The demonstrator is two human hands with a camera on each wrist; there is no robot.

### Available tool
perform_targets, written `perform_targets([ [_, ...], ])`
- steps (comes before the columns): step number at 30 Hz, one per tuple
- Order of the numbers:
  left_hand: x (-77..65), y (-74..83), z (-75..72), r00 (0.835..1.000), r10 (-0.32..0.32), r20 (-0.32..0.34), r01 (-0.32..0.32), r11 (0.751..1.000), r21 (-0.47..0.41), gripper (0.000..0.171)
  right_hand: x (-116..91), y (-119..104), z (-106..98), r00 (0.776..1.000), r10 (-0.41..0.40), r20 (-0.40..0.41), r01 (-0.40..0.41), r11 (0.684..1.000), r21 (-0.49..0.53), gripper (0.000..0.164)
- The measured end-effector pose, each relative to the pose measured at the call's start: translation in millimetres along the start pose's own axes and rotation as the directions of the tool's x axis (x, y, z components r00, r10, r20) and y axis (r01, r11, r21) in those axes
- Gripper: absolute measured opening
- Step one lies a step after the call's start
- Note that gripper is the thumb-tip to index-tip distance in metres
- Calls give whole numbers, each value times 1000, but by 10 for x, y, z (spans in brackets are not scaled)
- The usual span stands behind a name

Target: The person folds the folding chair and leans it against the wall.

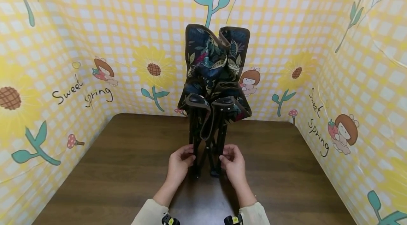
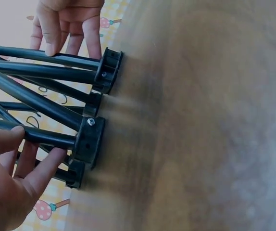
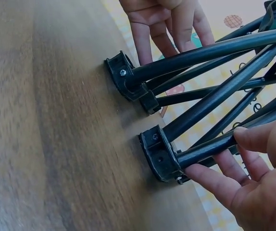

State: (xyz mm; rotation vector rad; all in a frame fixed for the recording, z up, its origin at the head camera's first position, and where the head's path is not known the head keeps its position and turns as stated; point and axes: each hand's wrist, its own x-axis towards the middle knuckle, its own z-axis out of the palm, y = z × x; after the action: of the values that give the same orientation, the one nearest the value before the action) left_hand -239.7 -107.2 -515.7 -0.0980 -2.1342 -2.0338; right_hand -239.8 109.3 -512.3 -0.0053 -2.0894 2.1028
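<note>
Seemingly mid-unfolding, the head view shows a collapsed folding chair (image 1: 213, 87) standing upright on the wooden table (image 1: 127, 168), its floral fabric bunched, with the left hand (image 1: 179, 164) and right hand (image 1: 233, 163) each pinching a front leg low down. Left-wrist view: fingers (image 2: 37, 171) and thumb curl round a tube just above its plastic foot (image 2: 89, 140) (feet touching the tabletop). Right-wrist view shows the same grip (image 3: 215, 180); next probably calls for drawing the legs apart evenly.
</note>
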Motion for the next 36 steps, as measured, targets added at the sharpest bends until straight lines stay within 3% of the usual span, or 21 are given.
perform_targets([
  [6,-43,96,-1,999,-19,-34,19,1000,14,40,29,20,49,1000,-17,13,18,1000,-19,37],
  [11,-59,214,-3,999,29,-23,-27,996,86,40,73,39,63,1000,-18,21,19,999,-36,36],
  [15,6,111,-12,997,69,-22,-66,991,112,41,113,48,58,999,-19,33,21,999,-41,36],
  [20,102,-33,-47,998,70,6,-70,992,103,40,158,47,59,999,-15,41,17,999,-47,36],
  [28,187,-22,-74,995,78,58,-86,986,140,39,213,58,85,999,-9,33,10,999,-49,35],
  [36,303,-89,-77,995,91,39,-95,987,127,39,299,82,99,998,-35,43,38,997,-65,32],
])
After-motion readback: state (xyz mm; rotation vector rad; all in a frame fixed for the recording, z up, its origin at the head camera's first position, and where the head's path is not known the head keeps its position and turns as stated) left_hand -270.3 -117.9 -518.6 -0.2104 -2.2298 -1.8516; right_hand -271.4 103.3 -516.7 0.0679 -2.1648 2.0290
